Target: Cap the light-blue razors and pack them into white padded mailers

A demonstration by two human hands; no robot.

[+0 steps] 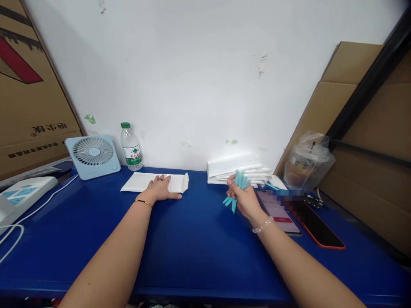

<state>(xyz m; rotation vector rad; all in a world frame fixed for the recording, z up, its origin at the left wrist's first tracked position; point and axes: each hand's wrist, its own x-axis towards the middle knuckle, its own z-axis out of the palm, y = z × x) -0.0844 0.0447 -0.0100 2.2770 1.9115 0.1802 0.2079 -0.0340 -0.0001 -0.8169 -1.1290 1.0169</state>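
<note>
The left hand (162,188) lies flat, fingers spread, on a white packet (138,182) on the blue worktop (192,239); the right hand (245,199), well apart, grips a bunch of teal strips (239,179) near a white stack (231,169); a flat palm likely steadies the packet best, a firm fist keeps strips together

Left hand (161,188) flat, palm down, right hand (244,199) raised, fingers (232,185) curled tight

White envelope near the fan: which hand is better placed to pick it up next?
Probably the left. The left hand lies flat on the white envelope, while the right hand is closed round a bunch of teal strips, apart from it, beside the white stack.
</note>
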